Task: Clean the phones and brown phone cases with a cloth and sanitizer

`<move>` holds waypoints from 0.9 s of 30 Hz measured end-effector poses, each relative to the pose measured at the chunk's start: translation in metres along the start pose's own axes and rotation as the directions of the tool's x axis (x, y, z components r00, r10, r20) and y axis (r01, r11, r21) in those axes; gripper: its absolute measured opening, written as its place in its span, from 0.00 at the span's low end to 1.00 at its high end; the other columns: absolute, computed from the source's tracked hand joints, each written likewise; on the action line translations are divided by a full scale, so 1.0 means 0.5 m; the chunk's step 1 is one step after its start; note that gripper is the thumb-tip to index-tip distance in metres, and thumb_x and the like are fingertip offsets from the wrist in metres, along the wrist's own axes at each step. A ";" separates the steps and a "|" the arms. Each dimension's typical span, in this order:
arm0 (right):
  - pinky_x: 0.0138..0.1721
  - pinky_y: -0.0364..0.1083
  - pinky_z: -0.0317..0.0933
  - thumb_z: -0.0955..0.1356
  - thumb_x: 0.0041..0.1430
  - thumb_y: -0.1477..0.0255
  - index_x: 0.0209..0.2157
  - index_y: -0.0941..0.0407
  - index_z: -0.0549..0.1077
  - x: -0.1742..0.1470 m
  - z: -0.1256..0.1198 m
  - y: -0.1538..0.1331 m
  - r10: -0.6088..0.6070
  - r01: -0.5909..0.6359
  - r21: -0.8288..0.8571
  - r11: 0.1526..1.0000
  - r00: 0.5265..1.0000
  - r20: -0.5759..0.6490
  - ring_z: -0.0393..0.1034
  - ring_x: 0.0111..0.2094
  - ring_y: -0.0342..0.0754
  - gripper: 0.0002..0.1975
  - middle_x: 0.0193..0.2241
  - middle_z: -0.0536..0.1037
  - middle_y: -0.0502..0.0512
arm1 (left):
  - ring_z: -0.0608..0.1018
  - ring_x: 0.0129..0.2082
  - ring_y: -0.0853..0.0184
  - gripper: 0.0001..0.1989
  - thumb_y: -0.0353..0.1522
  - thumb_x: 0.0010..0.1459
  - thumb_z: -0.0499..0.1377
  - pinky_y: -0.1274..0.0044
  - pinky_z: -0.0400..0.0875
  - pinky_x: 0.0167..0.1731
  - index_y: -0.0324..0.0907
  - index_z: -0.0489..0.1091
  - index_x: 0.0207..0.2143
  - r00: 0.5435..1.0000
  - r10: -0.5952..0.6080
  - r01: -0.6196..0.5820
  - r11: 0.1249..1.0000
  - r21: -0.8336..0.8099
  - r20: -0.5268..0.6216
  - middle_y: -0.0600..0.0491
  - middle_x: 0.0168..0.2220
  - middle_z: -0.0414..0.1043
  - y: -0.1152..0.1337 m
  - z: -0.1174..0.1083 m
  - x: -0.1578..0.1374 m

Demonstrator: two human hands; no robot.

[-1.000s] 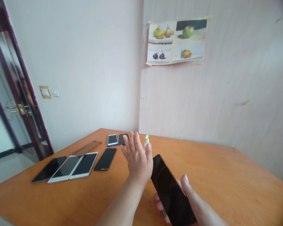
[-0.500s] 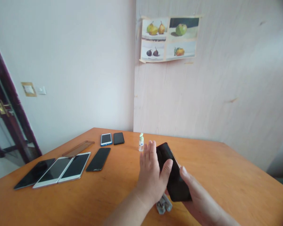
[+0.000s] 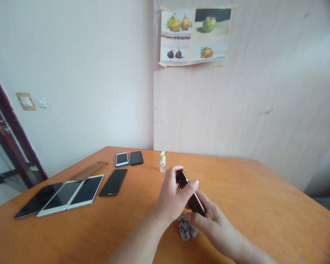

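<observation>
Above the front middle of the table, a dark smartphone [image 3: 195, 204] is tilted on its edge between both hands. My left hand [image 3: 173, 196] is closed round its upper end, with the thumb across the near edge. Round the lower end, my right hand [image 3: 213, 220] grips it from the right with thumb and fingers. Parts of the phone are hidden behind my fingers. Just below it, a crumpled grey cloth [image 3: 187, 230] lies on the table, close under my right thumb. Behind my left hand stands a small pump bottle [image 3: 162, 163] with a pale green top.
On the wooden table [image 3: 253, 190], several devices lie at the left: a black tablet [image 3: 38, 201], two white tablets [image 3: 85, 190], a black phone [image 3: 113, 182], a blue-cased phone [image 3: 122, 160] and a small black one [image 3: 136, 158]. A clear brownish case [image 3: 89, 171] touches the white tablets.
The phone has turned from facing me to standing on edge. My left hand, earlier flat with fingers stretched beside the screen, has closed round its upper end. The view has shifted slightly.
</observation>
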State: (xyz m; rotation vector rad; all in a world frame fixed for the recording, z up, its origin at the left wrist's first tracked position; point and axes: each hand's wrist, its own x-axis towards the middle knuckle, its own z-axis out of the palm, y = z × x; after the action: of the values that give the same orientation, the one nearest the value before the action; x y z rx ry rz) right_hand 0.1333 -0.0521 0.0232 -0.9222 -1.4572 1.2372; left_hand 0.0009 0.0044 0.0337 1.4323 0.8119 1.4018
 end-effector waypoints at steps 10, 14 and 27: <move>0.54 0.52 0.60 0.70 0.56 0.70 0.66 0.48 0.56 -0.005 -0.004 0.017 0.045 -0.045 -0.027 0.999 0.999 -0.013 0.65 0.51 0.52 0.38 0.59 0.66 0.55 | 0.75 0.34 0.64 0.25 0.54 0.60 0.54 0.74 0.73 0.38 0.42 0.72 0.40 0.993 -0.110 0.103 0.987 -0.123 -0.045 0.53 0.31 0.69 -0.003 -0.011 0.021; 0.51 0.52 0.63 0.69 0.57 0.68 0.66 0.49 0.56 -0.003 0.001 0.023 0.023 -0.038 -0.121 0.992 0.992 -0.127 0.67 0.50 0.53 0.37 0.52 0.71 0.57 | 0.78 0.42 0.61 0.33 0.59 0.58 0.51 0.69 0.74 0.44 0.42 0.69 0.50 0.951 -0.297 0.236 0.882 -0.409 -0.091 0.45 0.52 0.68 0.004 -0.002 0.016; 0.62 0.59 0.53 0.63 0.66 0.60 0.69 0.44 0.46 -0.015 0.004 0.018 -0.342 0.202 -0.710 0.675 0.938 -0.058 0.53 0.64 0.59 0.34 0.65 0.59 0.58 | 0.80 0.37 0.59 0.32 0.61 0.51 0.56 0.67 0.76 0.40 0.41 0.70 0.38 0.867 -0.465 0.410 0.465 -0.784 0.178 0.49 0.34 0.76 -0.004 -0.004 0.030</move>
State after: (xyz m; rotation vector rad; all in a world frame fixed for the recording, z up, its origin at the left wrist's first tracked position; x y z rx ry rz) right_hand 0.1329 -0.0581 0.0129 -1.2106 -1.8612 0.3249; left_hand 0.0011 0.0192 0.0369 0.3999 0.4080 1.1488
